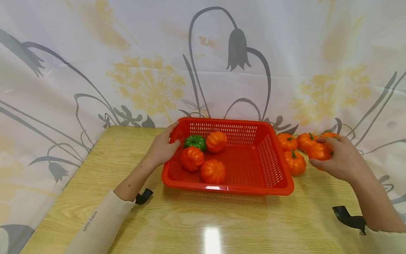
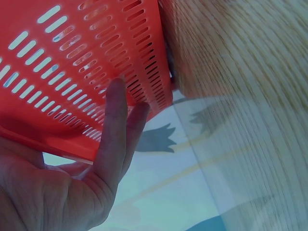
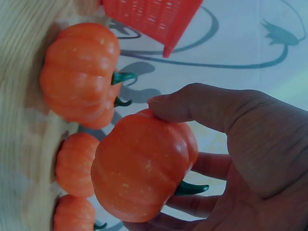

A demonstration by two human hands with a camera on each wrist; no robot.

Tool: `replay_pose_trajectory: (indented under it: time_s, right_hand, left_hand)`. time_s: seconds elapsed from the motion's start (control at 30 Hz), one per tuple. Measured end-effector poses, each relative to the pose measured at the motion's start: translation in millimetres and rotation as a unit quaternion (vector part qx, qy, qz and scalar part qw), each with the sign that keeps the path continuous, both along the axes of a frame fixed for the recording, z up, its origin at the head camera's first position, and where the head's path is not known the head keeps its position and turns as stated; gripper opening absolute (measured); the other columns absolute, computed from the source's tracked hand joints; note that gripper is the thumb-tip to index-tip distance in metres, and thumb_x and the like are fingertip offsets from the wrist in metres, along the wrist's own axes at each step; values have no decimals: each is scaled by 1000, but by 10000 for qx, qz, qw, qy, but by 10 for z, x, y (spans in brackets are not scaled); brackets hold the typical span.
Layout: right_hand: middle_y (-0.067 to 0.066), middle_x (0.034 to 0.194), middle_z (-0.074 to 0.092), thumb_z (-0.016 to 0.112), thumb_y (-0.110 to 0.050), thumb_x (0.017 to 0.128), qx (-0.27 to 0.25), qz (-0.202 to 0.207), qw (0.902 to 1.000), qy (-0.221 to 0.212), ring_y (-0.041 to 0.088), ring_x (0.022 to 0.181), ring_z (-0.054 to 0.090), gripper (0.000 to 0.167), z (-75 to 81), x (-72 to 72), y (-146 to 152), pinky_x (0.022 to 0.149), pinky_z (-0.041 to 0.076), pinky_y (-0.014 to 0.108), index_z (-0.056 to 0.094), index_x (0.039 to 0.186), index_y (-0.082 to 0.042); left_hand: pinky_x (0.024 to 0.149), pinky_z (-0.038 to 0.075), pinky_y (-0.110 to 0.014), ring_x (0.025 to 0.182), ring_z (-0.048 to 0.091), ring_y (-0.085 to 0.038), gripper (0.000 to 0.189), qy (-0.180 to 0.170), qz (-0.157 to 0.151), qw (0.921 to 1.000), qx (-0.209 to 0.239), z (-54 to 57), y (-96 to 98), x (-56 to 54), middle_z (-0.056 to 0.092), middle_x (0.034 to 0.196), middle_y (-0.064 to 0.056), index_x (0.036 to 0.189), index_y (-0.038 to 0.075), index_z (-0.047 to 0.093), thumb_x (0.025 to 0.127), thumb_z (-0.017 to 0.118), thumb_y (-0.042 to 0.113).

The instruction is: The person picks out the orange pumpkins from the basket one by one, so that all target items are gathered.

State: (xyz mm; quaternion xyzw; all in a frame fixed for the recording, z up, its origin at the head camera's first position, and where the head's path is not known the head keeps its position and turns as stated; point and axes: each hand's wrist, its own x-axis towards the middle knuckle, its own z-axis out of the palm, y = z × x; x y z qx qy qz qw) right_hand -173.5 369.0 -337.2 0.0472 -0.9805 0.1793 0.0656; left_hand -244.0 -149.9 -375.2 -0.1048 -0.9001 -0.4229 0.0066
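Observation:
My left hand [image 1: 163,146] grips the left rim of a red plastic basket [image 1: 233,189], thumb over the edge. In the left wrist view, its fingers [image 2: 113,130] lie along the slotted outer wall. Three orange toy pumpkins [image 1: 213,171] and a green one [image 1: 195,142] sit together in the basket's left half. To the right of the basket, my right hand [image 1: 345,158] holds an orange toy pumpkin [image 3: 144,166] with a green stem, between thumb and fingers. Close by it, several more orange pumpkins [image 1: 295,163] rest against the basket's right side and behind the hand.
The basket stands on a light wood-grain table [image 1: 177,218]. A white curtain [image 1: 203,88] with grey and yellow flower prints hangs behind the table's far edge. Black straps [image 1: 349,218] show near both wrists.

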Motion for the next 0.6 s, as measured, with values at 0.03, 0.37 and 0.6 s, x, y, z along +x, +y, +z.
replay_pose_trajectory:
  time_s: [0.03,0.37,0.6]
  right_hand:
    - [51,138,35,85,-22,85,27,7,10000,-14,66,123,35,70,-20,-15,18,92,37,80,53,138,12]
    - [50,138,36,89,-22,79,233,135,9994,-224,66,118,41,84,-197,-167,191,97,37,80,46,138,22]
    - [50,134,37,89,-22,78,410,198,9984,-323,68,115,43,80,-272,-197,231,97,37,80,50,133,22]
  left_hand:
    - [105,53,-52,132,60,-37,71,1,-1,10000,4,-1,1,-1,48,160,-20,170,15,29,103,53,15]
    - [100,56,-52,130,62,-37,70,-35,22,10000,4,4,0,13,48,161,-20,169,15,29,104,53,16]
    - [103,54,-52,132,61,-37,70,-58,14,10000,26,11,4,8,48,161,-20,170,16,29,104,53,16]
